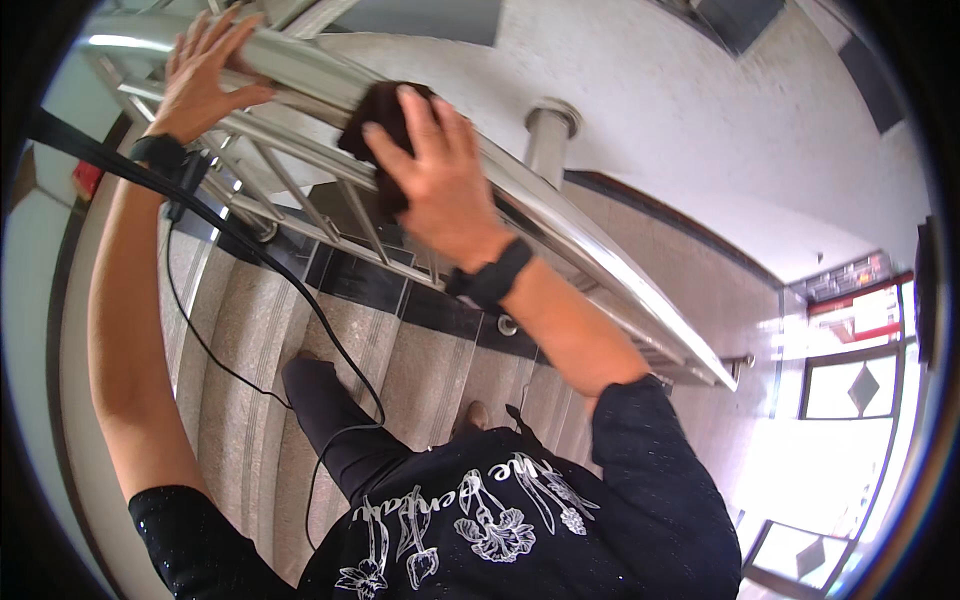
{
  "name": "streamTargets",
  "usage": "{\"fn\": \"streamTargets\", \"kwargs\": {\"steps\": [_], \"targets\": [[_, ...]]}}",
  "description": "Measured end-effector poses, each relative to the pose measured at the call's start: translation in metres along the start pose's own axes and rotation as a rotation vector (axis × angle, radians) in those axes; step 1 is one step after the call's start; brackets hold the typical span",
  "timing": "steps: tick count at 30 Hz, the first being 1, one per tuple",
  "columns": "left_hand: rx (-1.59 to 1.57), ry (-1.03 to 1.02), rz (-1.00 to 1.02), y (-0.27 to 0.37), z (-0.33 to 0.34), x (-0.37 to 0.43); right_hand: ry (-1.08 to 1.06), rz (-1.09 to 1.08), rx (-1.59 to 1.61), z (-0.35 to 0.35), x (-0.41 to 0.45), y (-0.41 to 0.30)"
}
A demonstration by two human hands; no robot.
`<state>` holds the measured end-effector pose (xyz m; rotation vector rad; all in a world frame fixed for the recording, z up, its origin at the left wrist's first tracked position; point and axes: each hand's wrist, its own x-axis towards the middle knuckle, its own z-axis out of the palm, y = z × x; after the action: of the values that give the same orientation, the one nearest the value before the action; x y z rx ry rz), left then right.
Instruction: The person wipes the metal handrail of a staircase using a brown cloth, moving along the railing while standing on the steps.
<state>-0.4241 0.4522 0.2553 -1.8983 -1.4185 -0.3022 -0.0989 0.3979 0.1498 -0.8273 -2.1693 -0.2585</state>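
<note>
A polished metal handrail (600, 247) runs diagonally in front of me, with metal bars of the stair railing (360, 217) below it. On the upper left, my left hand (206, 79) lies on the handrail, fingers spread and thumb apart, holding nothing that shows. Nearer the middle, my right hand (442, 172) presses a dark brown cloth (386, 124) against the rail, its fingers over the cloth. Part of the cloth hangs down beside the bars. Both wrists wear black bands.
Stone stairs (337, 322) with dark edging lie below me, my feet on them. Black cables (315, 307) hang across the left side and past my leg. A short metal post (550, 142) stands beyond the rail. Bright glazed panels are at the right.
</note>
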Motion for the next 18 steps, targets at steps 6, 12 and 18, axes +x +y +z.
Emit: {"fn": "streamTargets", "kwargs": {"steps": [6, 12, 18], "targets": [[-0.065, 0.010, 0.027, -0.015, 0.008, 0.008, 0.130, 0.101, 0.174, -0.004, -0.036, 0.016], [0.097, -0.214, -0.244, 0.005, 0.011, 0.014, 0.110, 0.343, 0.199, -0.040, -0.106, 0.056], [0.121, -0.255, -0.317, 0.022, 0.009, 0.017, -0.200, 0.488, 0.676, -0.050, -0.090, 0.136]]}}
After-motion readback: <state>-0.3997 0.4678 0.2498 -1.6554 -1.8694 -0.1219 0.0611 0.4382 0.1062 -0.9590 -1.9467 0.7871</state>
